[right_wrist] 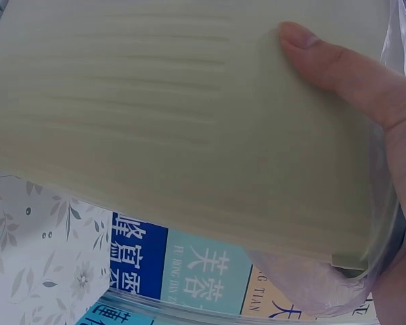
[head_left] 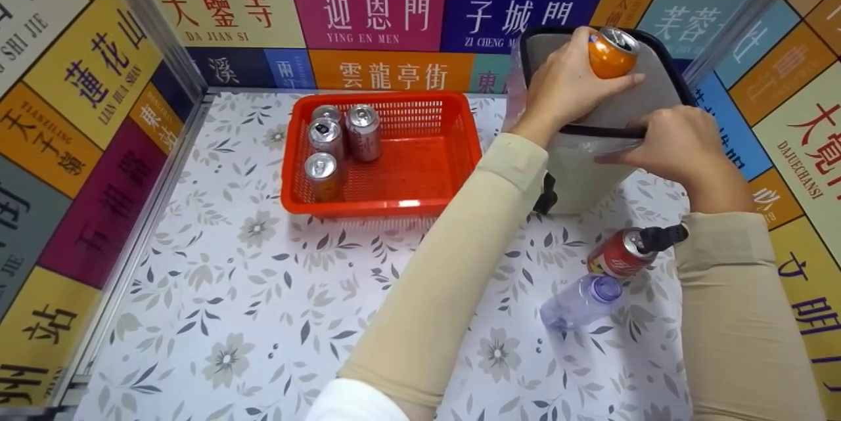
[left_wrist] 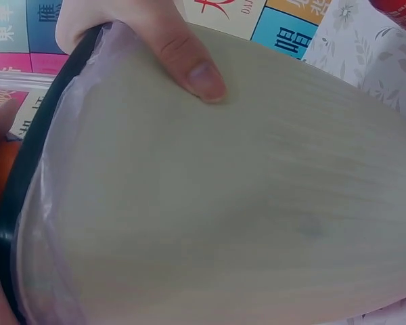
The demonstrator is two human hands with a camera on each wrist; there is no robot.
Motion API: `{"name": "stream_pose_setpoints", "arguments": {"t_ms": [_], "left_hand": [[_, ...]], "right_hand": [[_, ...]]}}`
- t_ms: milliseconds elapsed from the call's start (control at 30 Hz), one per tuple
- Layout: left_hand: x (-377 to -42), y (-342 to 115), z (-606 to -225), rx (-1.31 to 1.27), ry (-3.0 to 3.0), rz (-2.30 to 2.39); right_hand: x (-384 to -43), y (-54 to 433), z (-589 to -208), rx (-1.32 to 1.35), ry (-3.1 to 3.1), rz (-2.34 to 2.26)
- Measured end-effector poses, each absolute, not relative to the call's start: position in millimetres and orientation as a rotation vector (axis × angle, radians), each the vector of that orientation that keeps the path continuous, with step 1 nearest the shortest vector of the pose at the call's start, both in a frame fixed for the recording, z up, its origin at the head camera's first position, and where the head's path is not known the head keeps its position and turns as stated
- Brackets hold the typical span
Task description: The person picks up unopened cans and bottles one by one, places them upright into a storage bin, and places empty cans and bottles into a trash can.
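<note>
My left hand (head_left: 566, 83) holds an orange drink can (head_left: 610, 61) over the mouth of a pale waste bin (head_left: 591, 178). The can is tilted, its opened silver top showing; in the left wrist view only a sliver of orange shows past the bin's dark rim. The bin has a black rim and a thin plastic liner (left_wrist: 61, 183) folded over it. My right hand (head_left: 686, 148) grips the rim at the near right, its thumb (right_wrist: 325, 64) lying on the outside wall in the right wrist view and its fingers reaching inside. The bin's bottom is hidden.
A red plastic basket (head_left: 401, 207) stands at the back middle, with several silver-topped cans (head_left: 363, 132) in its left part. Below my right wrist lie a red can (head_left: 617, 253) and a translucent purple bottle (head_left: 581, 303). Sign-printed walls (head_left: 368, 14) enclose the flower-patterned table (head_left: 263, 316).
</note>
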State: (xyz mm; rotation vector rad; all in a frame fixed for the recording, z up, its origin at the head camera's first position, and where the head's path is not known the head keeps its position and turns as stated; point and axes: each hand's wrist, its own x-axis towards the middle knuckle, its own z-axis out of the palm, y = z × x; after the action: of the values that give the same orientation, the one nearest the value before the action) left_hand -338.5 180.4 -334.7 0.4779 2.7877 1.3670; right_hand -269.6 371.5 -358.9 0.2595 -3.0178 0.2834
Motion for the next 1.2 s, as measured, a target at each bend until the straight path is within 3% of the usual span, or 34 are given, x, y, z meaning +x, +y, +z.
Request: {"name": "stream_pose_setpoints", "arguments": {"t_ms": [1200], "left_hand": [[-338.1, 179.4, -336.2, 0.490, 2.783, 1.416]], "right_hand": [[-269.1, 370.6, -358.7, 0.259, -3.010, 0.260]]}}
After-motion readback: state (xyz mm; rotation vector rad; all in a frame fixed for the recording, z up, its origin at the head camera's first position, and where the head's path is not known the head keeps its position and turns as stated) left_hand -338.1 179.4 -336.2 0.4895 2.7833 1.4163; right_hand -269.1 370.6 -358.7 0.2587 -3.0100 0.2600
